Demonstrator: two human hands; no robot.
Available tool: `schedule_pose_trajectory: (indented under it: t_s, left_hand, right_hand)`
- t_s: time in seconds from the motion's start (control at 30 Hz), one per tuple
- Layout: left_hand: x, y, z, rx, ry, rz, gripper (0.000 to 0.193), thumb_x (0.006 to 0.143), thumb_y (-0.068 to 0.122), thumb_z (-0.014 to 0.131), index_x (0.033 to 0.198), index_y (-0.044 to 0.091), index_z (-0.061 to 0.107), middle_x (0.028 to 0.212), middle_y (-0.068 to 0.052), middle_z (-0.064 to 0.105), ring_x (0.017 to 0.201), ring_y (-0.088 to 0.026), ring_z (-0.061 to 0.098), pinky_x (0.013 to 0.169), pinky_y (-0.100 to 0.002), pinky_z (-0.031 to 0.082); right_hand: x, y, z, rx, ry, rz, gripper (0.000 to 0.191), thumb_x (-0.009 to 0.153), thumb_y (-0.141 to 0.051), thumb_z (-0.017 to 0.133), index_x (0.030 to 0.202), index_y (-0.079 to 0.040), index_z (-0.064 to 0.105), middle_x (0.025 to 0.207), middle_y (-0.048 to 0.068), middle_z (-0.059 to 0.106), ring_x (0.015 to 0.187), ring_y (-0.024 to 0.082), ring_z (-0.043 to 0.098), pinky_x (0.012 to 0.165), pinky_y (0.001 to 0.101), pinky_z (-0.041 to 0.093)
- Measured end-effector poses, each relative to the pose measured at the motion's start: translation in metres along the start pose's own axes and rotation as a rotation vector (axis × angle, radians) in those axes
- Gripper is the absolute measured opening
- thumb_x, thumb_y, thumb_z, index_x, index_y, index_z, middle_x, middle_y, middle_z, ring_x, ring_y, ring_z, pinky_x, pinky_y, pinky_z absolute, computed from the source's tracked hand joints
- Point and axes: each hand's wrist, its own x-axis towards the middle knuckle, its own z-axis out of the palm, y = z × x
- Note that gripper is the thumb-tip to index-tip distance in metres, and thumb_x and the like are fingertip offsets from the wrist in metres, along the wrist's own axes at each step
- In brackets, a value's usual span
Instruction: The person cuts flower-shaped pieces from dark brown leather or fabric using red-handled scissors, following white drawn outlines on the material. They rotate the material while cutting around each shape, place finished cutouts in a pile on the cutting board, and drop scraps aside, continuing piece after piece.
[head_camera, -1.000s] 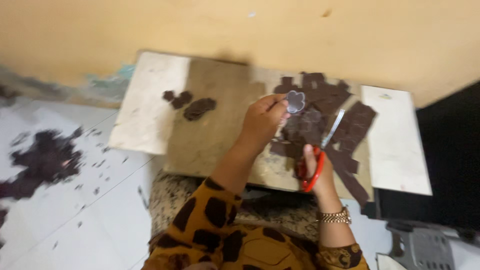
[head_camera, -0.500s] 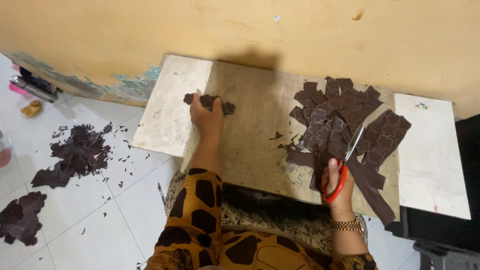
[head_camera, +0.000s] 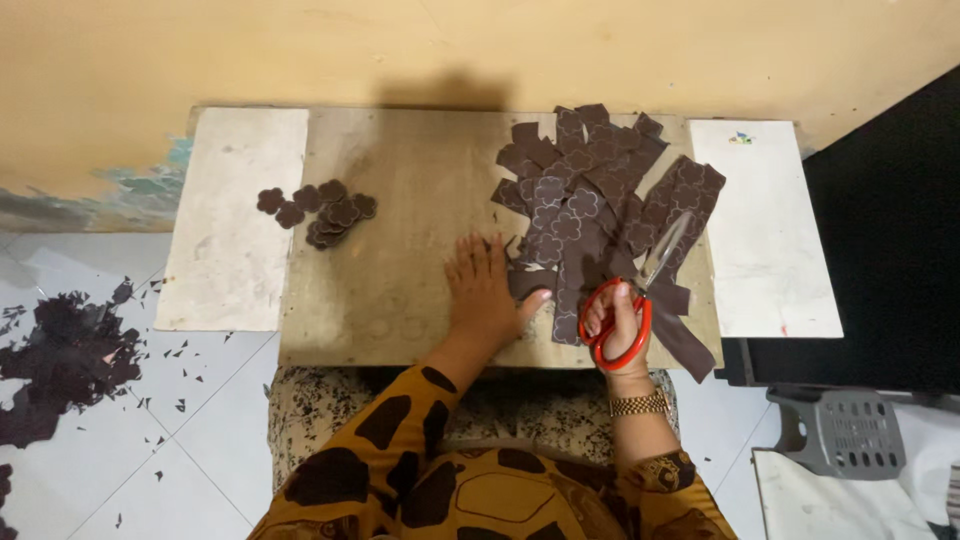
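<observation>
Brown flower-shaped cut-outs (head_camera: 322, 212) now lie heaped at the counter's (head_camera: 400, 290) left end, where the left hand (head_camera: 484, 290) was half a second ago; that hand has come back, flat and spread, beside the marked brown strips (head_camera: 590, 200). The right hand (head_camera: 618, 325) grips red-handled scissors (head_camera: 630, 300), blades resting on the strips.

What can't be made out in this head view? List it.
- Scissors: handle loops partly covered by the right hand.
- Lower strips in the brown pile: buried under others.
- Cut flower shapes: stacked, count unclear.
- Left hand: palm down, underside hidden.
</observation>
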Motion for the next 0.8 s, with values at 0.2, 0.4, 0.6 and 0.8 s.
schedule_pose_trajectory:
  t_s: [0.2,0.4,0.6,0.8]
  left_hand:
    - [0.016,0.027,0.019,0.017,-0.028,0.044,0.107,0.091,0.073,0.047,0.16,-0.002,0.013,0.166,-0.028,0.01,0.155,-0.046,0.004,0.12,-0.066,0.004]
    - [0.023,0.031,0.017,-0.152,0.188,0.173,0.11,0.089,0.069,0.059,0.157,-0.007,0.016,0.162,-0.034,0.013,0.152,-0.051,0.007,0.117,-0.066,0.004]
    - [0.047,0.03,0.02,-0.285,0.348,0.118,0.066,0.088,0.05,0.073,0.139,0.011,0.057,0.142,-0.015,0.053,0.14,-0.036,0.044,0.12,-0.059,0.023]
    - [0.098,0.038,0.017,-0.184,0.275,-0.17,0.067,0.077,0.039,0.081,0.132,0.008,0.059,0.128,-0.015,0.057,0.126,-0.038,0.045,0.103,-0.056,0.034]
  right_hand:
    - [0.001,-0.009,0.001,0.102,0.121,-0.022,0.043,0.106,-0.046,0.052,0.082,-0.011,0.046,0.069,0.003,0.042,0.057,0.015,0.041,0.052,0.0281,0.035]
    - [0.0,-0.014,0.005,0.075,0.1,-0.064,0.042,0.107,-0.042,0.053,0.082,-0.01,0.045,0.069,0.003,0.042,0.059,0.015,0.041,0.055,0.0286,0.036]
    - [-0.004,-0.006,0.01,0.011,0.036,-0.08,0.043,0.108,-0.041,0.051,0.08,-0.01,0.042,0.068,0.003,0.04,0.059,0.015,0.04,0.054,0.0288,0.036]
    - [-0.005,-0.005,0.011,-0.022,0.045,-0.091,0.042,0.107,-0.04,0.052,0.079,-0.01,0.04,0.068,0.003,0.039,0.06,0.015,0.041,0.054,0.0293,0.036]
